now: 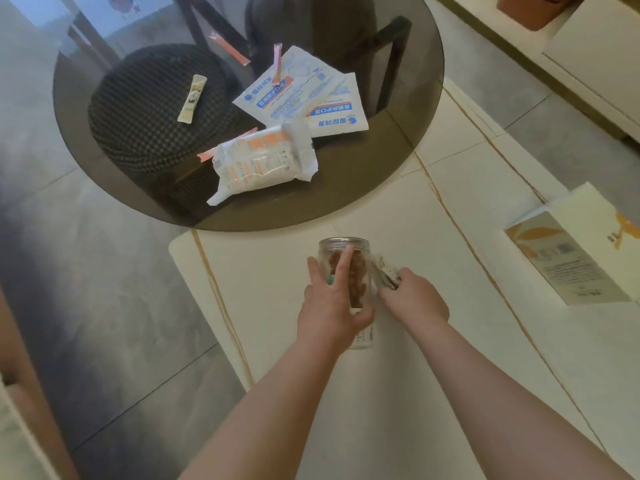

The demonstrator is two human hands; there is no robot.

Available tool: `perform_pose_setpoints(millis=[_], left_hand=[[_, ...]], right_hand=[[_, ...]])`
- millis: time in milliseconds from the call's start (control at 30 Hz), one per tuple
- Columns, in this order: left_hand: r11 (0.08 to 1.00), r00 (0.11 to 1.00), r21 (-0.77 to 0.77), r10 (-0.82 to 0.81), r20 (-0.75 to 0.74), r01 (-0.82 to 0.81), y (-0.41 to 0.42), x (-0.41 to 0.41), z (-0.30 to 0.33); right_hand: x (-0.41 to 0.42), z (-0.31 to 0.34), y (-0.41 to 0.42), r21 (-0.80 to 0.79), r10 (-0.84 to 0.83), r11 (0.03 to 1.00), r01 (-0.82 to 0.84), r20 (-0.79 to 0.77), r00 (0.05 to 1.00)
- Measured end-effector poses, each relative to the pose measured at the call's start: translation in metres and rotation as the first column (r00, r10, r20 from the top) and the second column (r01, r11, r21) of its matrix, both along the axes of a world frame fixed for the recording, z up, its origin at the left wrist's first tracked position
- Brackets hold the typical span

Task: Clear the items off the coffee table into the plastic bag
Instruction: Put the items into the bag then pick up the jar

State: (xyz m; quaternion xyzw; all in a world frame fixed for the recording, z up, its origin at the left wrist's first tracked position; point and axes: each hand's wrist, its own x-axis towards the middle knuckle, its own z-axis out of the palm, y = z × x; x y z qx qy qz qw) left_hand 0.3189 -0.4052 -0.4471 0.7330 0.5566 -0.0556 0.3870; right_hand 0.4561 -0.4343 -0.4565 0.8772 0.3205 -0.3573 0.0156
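Clear plastic jar [349, 271] with brown snacks inside stood on the white counter [433, 341], our left hand [330, 303] wrapped around it.

Our right hand [414, 299] pinched a small wrapper [388, 277] just beside the jar; we judged that the smooth, round wall could slip in a one-handed lift and that the flimsy scrap could drop. We saw no plastic bag, so the carry might be awkward. Further out, on the smoked-glass round top [398, 188], lay a crinkly tissue pack [263, 161], two flat white pouches [304, 91] and thin sachet sticks [192, 98]: light, slick, easy to scatter. A card box [568, 258] lay at the counter's right.
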Motion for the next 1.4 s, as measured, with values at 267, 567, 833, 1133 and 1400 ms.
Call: perform_pose_setpoints(millis=[267,567,833,1133,1400], left_hand=[[0.940,0.962,-0.211,0.272,-0.009,-0.268,-0.069,-0.064,0.051],[0.812,0.835,-0.218,0.549,-0.027,-0.541,-0.155,-0.137,0.163],[0.537,0.550,-0.256,0.835,0.025,-0.803,-0.239,-0.233,0.253],[0.192,0.160,-0.323,0.979,0.122,-0.927,-0.335,-0.374,0.293],[-0.113,-0.140,-0.255,0.986,0.089,-0.960,-0.430,-0.517,0.312]], right_hand=[[-0.050,0.073,-0.055,0.051,-0.030,0.997,0.054,-0.385,0.923],[-0.127,0.201,-0.125,0.158,0.099,0.987,-0.023,-0.490,0.866],[-0.207,0.278,-0.171,0.172,0.209,0.976,-0.136,-0.538,0.817],[-0.372,0.320,-0.207,0.177,0.417,0.898,-0.402,-0.631,0.654],[-0.549,0.315,-0.279,0.108,0.527,0.770,-0.629,-0.664,0.530]])
